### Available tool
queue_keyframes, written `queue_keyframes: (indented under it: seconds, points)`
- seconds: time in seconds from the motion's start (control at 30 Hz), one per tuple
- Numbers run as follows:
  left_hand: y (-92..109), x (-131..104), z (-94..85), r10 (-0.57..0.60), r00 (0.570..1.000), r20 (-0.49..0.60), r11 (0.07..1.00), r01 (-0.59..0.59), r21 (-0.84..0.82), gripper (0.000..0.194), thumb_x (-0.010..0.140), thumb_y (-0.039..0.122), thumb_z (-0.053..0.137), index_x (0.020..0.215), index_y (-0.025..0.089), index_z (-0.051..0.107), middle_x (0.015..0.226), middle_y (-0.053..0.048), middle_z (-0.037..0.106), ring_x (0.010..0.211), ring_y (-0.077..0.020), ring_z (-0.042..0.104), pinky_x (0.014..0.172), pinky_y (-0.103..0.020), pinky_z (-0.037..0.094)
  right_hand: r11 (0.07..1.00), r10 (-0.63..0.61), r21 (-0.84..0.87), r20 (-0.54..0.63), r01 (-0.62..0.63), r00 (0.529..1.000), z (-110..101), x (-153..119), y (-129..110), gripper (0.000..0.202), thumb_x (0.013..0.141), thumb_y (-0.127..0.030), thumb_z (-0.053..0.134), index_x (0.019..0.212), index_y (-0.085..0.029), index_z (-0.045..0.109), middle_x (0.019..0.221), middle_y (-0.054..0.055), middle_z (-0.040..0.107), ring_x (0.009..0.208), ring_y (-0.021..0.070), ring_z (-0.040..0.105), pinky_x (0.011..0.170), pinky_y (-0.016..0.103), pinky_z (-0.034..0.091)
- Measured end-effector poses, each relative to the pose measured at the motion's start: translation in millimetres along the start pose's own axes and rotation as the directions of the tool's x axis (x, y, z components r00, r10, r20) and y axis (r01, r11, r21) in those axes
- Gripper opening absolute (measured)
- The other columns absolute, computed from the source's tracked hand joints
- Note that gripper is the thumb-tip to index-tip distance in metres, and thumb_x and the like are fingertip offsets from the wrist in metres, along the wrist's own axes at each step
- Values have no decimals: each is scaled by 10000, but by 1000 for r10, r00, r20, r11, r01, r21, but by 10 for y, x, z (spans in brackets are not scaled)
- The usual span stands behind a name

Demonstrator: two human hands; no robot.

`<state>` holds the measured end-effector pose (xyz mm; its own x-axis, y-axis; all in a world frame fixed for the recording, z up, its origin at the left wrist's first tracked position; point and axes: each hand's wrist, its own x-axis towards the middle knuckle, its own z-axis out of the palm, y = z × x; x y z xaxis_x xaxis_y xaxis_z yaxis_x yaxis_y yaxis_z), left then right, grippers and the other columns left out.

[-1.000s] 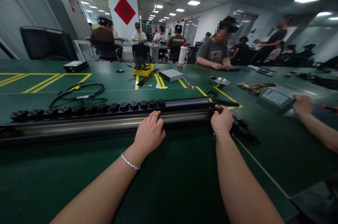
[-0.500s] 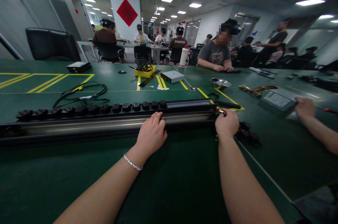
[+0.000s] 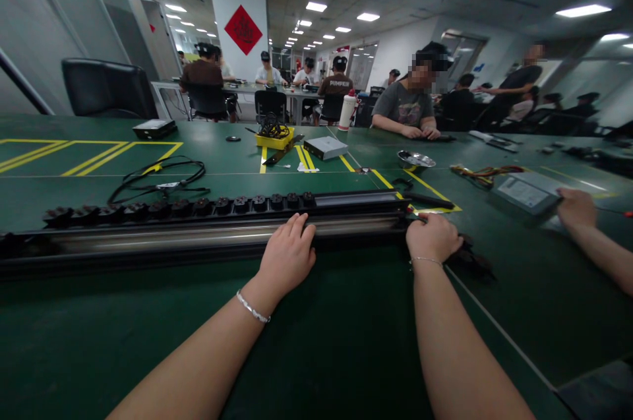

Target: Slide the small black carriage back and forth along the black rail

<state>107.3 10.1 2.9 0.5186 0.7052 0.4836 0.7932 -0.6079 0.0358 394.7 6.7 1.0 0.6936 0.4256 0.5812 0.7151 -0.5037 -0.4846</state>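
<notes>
A long, open black housing (image 3: 178, 241) with a shiny metal inside lies across the green table in front of me. Along its far side runs a black strip with a row of several sockets (image 3: 241, 205). My left hand (image 3: 289, 252) rests on the housing's middle, fingers stretched over the metal and thumb at the near edge. At the housing's right end, my right hand (image 3: 433, 237) has its fingers curled together. Whatever is between those fingertips is hidden. Dark loose pieces (image 3: 475, 260) lie just right of that hand.
A coiled black cable (image 3: 163, 176) lies behind the sockets. Further back are a yellow box of cables (image 3: 275, 137), a grey metal case (image 3: 325, 148) and a metal bowl (image 3: 416, 159). At right, another person's hand (image 3: 577, 207) touches a power supply (image 3: 528, 192). A person sits opposite.
The view has shifted slightly, so everything sits a little lower and further right. My right hand has turned a little at the housing's end. My left hand keeps its place.
</notes>
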Motion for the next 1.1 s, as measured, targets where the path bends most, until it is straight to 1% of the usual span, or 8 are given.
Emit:
queue_keyframes:
  seconds: [0.13,0.27,0.37,0.43,0.73,0.9,1.0,1.1]
  points:
    - [-3,3,10,-7,1000,-4,999,7,-33,419,790,237,496,1204,175,484,1347,-123,470,1264,-258,400,1001,-411,387,955,-283,93,-10,283,959,-53,-183,-316,328,743,-172,404,951,-152,657,1134,117,608,1171,304,428,994,562,240]
    - [-32,-20,-2,-11,1000,-29,998,9,-58,411,815,232,455,1217,149,475,1329,-110,496,1253,-227,414,1027,-377,359,721,-675,301,102,624,731,-157,-634,-866,360,819,-183,378,1079,-133,622,1224,96,569,1240,238,383,1058,428,249]
    - [-109,-79,-45,-52,998,-34,998,51,-37,395,828,244,425,1206,150,489,1301,-108,524,1241,-230,427,1037,-407,333,548,-827,451,163,705,539,-212,-1012,-1232,372,851,-208,364,1125,-141,606,1245,80,560,1230,220,400,1068,390,260]
    - [-188,-136,-85,-104,994,-37,995,104,-4,407,837,253,401,1223,147,481,1285,-115,539,1243,-238,426,1052,-452,293,513,-854,511,216,690,474,-210,-1204,-1414,395,860,-202,350,1175,-132,577,1264,82,548,1221,210,413,1057,377,289]
    - [-652,-474,-298,-164,986,-27,983,166,74,486,821,297,431,1287,159,434,1286,-128,541,1237,-235,439,1052,-457,274,554,-832,472,342,686,437,-176,-1600,-1872,452,894,-301,343,1336,-239,414,1345,33,482,1239,220,411,1036,452,290]
    - [-1183,-840,-579,-184,982,-39,975,187,121,448,834,379,441,1246,207,473,1273,-96,550,1253,-226,417,1070,-436,250,529,-844,425,349,734,407,-193,-1637,-1865,431,898,-428,345,1282,-287,481,1344,28,484,1238,246,411,1016,480,287]
    - [-1657,-1140,-788,-345,932,-113,912,362,193,456,850,387,406,1270,213,451,1349,-95,476,1316,-235,320,1091,-448,193,525,-849,426,332,737,412,-164,-1628,-1840,427,901,-422,340,1279,-287,487,1339,25,489,1228,247,423,1009,473,292]
    - [-2104,-1433,-962,-545,801,-249,769,596,231,517,857,406,369,1319,176,388,1429,-118,357,1358,-263,220,1089,-465,183,517,-855,424,304,744,421,-128,-1631,-1820,421,903,-416,339,1269,-283,498,1326,18,503,1220,239,434,1004,453,298]
